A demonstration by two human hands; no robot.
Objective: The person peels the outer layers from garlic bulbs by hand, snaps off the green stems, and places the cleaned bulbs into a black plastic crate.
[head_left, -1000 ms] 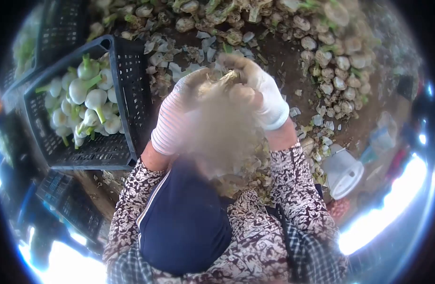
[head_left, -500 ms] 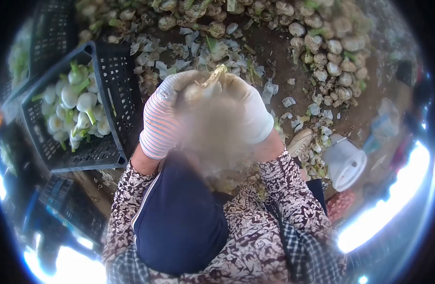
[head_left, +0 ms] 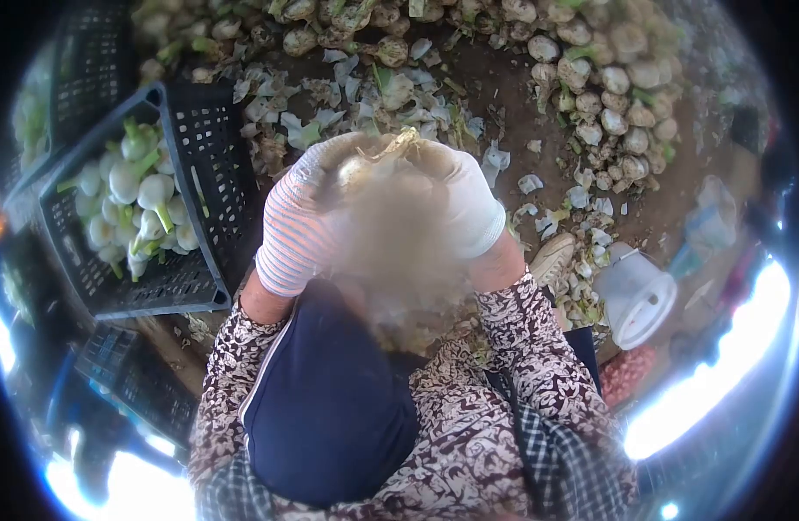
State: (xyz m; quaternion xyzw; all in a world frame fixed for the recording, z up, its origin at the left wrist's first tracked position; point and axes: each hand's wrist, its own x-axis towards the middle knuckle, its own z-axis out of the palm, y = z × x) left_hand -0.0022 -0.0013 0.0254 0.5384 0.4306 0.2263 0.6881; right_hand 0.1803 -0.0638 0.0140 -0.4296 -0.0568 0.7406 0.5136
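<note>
Both of my gloved hands are closed around one dirty onion bulb [head_left: 378, 161] held up in front of me. My left hand [head_left: 300, 213], in a striped glove, grips its left side. My right hand [head_left: 465, 200], in a white glove, grips its right side. A blurred patch below the hands hides most of the bulb and its roots. A black crate [head_left: 204, 165] with several peeled white onions [head_left: 135, 204] sits to my left.
Unpeeled onions [head_left: 604, 95] lie heaped on the soil ahead and to the right. Peel scraps [head_left: 330, 104] litter the ground between. A white bucket [head_left: 634, 300] lies on its side at right. More black crates [head_left: 122, 378] stand at lower left.
The view shifted, so crate and hands sit slightly lower and to the left than a second ago. Both hands still grip the bulb, now closer together around it.
</note>
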